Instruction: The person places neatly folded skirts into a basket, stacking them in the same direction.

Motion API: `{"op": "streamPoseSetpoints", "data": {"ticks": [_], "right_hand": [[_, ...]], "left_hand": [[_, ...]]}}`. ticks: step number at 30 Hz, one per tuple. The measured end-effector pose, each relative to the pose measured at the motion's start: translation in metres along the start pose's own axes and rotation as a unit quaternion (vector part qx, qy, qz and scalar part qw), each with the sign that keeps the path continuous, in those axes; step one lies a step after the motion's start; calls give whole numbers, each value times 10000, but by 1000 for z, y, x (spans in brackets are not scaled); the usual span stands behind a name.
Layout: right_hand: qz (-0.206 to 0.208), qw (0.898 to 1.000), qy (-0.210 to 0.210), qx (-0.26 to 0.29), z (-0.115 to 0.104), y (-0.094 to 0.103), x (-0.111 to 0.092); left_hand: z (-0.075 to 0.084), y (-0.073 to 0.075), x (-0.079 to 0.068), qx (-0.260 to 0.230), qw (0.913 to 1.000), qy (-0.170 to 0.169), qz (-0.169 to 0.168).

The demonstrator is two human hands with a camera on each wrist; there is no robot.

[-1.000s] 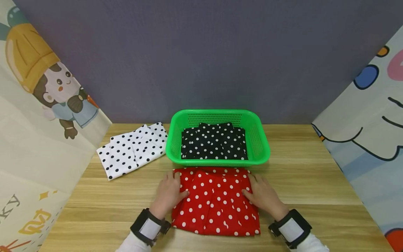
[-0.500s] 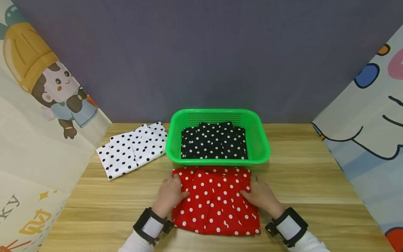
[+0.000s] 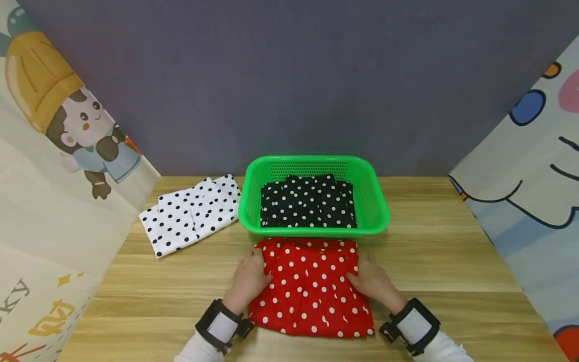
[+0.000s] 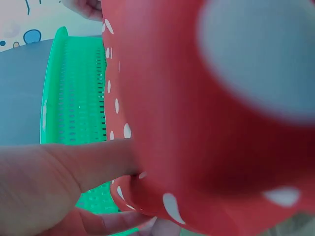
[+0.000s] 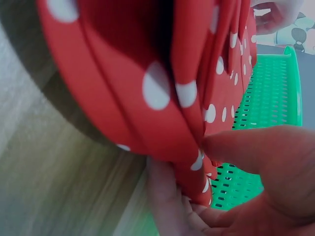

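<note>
A folded red cloth with white polka dots [image 3: 312, 291] lies in front of the green basket, its layers stacked in overlapping pleats. At its left side, my left hand [image 3: 249, 281] pinches the edge, thumb on top and fingers tucked beneath. My right hand [image 3: 373, 279] grips the opposite side the same way; in the right wrist view its thumb [image 5: 246, 147] presses the layers from above while fingers reach under. Close up in the left wrist view, the red cloth [image 4: 162, 98] bulges near the camera and covers most of the picture. The fingertips under the cloth are hidden.
Just behind the red cloth stands a green perforated basket [image 3: 380, 216] holding a folded black polka-dot cloth [image 3: 307, 203]. Left of the basket, a folded white cloth with black dots [image 3: 190, 213] lies on the wooden table [image 3: 452, 261]. A dark grey wall [image 3: 289, 80] rises behind.
Fingers that lay flat along both sides have curled under the edges of the red cloth. My left hand has shifted slightly right, and the cloth's far end has drawn narrower.
</note>
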State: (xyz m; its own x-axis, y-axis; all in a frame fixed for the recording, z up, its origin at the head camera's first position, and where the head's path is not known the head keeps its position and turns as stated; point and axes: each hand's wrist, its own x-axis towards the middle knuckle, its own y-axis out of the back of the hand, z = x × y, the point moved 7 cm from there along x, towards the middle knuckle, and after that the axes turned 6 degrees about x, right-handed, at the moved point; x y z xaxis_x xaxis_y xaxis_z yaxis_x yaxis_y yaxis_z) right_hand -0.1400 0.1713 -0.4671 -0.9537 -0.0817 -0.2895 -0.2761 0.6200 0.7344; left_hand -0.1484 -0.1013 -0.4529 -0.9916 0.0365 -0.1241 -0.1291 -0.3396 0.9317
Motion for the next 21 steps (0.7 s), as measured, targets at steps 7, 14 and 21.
{"op": "streamPoseSetpoints", "data": {"ticks": [7,14,21], "right_hand": [[-10,9999,104,46,1,-1,1],[-33,9998,111,138,1,-4,-1],[174,9992,125,346,3,-1,-9]], "left_hand": [[3,-1,-2,-187,9997,-144,-96],[3,-2,-2,-394,9987,-244,-206],[3,-2,-10,-872,9953,-233,-363]]}}
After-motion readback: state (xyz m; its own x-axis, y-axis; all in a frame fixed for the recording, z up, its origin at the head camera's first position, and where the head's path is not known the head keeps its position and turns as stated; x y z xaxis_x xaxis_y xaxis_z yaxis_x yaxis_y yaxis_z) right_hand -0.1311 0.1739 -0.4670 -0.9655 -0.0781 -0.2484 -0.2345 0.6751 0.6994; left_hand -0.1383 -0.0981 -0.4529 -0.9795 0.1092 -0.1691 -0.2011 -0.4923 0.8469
